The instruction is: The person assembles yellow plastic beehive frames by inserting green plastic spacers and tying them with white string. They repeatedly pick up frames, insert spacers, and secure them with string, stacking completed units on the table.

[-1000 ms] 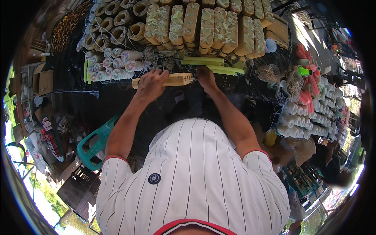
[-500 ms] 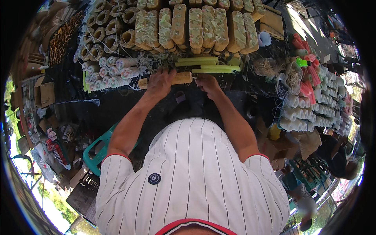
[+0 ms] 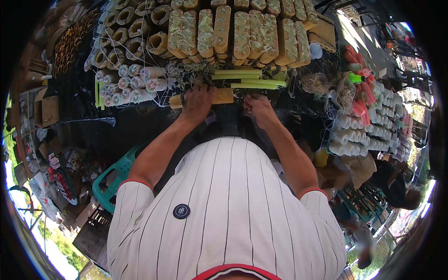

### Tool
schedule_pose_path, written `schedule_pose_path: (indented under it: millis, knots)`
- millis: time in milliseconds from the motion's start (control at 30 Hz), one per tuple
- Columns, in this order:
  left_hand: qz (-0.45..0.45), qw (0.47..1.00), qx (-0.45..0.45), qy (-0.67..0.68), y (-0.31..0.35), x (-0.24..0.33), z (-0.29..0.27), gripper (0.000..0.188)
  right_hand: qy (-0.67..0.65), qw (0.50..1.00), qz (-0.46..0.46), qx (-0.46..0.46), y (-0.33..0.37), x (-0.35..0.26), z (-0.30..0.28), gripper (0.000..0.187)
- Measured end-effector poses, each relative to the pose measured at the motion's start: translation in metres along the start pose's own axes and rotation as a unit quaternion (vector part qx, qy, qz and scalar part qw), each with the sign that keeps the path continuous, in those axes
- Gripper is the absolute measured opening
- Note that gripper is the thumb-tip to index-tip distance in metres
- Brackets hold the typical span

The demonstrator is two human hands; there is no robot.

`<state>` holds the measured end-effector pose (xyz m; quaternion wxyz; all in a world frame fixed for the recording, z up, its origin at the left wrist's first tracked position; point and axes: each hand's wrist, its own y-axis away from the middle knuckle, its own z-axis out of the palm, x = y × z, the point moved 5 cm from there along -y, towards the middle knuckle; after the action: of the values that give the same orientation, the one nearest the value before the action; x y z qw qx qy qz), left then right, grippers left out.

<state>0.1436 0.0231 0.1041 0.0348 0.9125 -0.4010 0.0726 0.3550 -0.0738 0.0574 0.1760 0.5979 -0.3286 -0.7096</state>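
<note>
A long tan block (image 3: 224, 96) lies crosswise at the near edge of the dark work table. My left hand (image 3: 198, 101) is wrapped over its middle, so both ends stick out past the fingers. A little off the block's right end, my right hand (image 3: 258, 110) has its fingers curled together; whatever is in them is too small to make out. Just beyond the block lie several yellow-green sticks (image 3: 259, 86), close to both hands but not touched by them.
Upright tan blocks (image 3: 221, 32) topped with pale strands stand in rows at the back. Hollow tan tubes (image 3: 157, 43) are left of them. Wrapped white rolls (image 3: 154, 85) sit near my left hand. More white rolls (image 3: 345, 135) and a green chair (image 3: 105, 186) flank me.
My right hand has drawn back from the block's right end, where it had been touching a small whitish bit. My left hand stays on the block. The view has shifted slightly.
</note>
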Motion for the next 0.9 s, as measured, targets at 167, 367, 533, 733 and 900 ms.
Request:
schedule_pose_path:
  millis: [167, 367, 533, 733, 900]
  knots:
    - [-0.012, 1.0, -0.004, 0.027, 0.003, 0.004, 0.0, 0.031, 0.03, 0.998, -0.025, 0.039, 0.029, -0.038, 0.039, 0.026]
    - [0.0, 0.998, 0.046, 0.051, 0.002, 0.001, -0.003, 0.028, 0.195, 0.978, -0.079, 0.011, 0.05, -0.069, 0.108, 0.028]
    - [0.009, 0.999, 0.037, 0.018, 0.002, 0.004, 0.003, 0.027, 0.301, 0.91, -0.262, 0.11, 0.083, -0.08, 0.106, 0.031]
    - [0.014, 0.999, 0.024, 0.033, -0.001, -0.004, 0.004, 0.035, 0.235, 0.926, -0.188, 0.226, 0.093, -0.073, 0.006, 0.035]
    - [0.027, 0.997, 0.019, 0.073, -0.003, -0.012, -0.009, 0.041, 0.452, 0.841, -0.221, 0.201, 0.099, -0.01, -0.002, 0.038]
